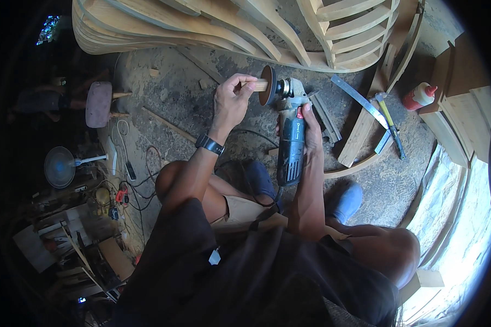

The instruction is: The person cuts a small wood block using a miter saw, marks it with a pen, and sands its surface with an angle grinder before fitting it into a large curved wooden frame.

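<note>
My right hand (310,128) is wrapped round the body of a teal and black angle grinder (292,144), which stands upright with its head at the top. A round sanding disc (267,86) is fitted to the grinder, its brown face turned left. Between the thumb and fingers of my left hand (232,106) is a small wooden block (261,85). The block's right end meets the disc's face, or lies very close to it; I cannot tell which. A dark watch (210,144) sits on my left wrist.
A curved wooden frame with ribs (223,41) spans the far side. To the right lie a metal square (360,101), a hammer (390,125), a plank (360,136) and a red-capped bottle (420,97). Cables (147,174), a fan (60,166) and a stool (99,104) are on the left.
</note>
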The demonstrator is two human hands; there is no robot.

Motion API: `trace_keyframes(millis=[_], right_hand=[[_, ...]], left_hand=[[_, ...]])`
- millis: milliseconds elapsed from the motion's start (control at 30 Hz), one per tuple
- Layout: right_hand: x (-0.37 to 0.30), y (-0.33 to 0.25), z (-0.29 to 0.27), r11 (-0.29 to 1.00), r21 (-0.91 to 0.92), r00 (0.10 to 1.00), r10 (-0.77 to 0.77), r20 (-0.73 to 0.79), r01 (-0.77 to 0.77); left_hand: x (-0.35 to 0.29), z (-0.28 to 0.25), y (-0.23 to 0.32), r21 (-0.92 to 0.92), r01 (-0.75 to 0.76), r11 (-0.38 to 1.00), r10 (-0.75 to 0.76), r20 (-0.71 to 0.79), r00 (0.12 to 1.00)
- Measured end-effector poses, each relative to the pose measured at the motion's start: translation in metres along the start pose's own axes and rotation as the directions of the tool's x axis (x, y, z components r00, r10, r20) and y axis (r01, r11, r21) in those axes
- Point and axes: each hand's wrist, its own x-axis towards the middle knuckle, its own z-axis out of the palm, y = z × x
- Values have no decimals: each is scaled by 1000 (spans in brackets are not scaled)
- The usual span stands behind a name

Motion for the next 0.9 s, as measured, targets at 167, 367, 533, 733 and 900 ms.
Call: trace_keyframes(millis=[167, 367, 533, 733, 900], right_hand=[[1, 2, -3, 1000, -27, 999, -14, -35, 14], [1, 0, -3, 997, -71, 1000, -24, -13, 23], [1, 0, -2, 997, -76, 1000, -25, -10, 24], [2, 0, -5, 997, -80, 1000, -13, -15, 12], [1, 0, -8, 997, -76, 1000, -6, -19, 4]], left_hand=[[-1, 4, 3, 23, -40, 999, 41, -24, 999], [-2, 2, -3, 36, -34, 999, 34, -2, 999], [-2, 2, 0, 70, -44, 997, 45, -12, 999], [-3, 2, 0, 72, -21, 997, 20, 8, 1000], [-3, 2, 0, 72, -54, 996, 53, 10, 999]])
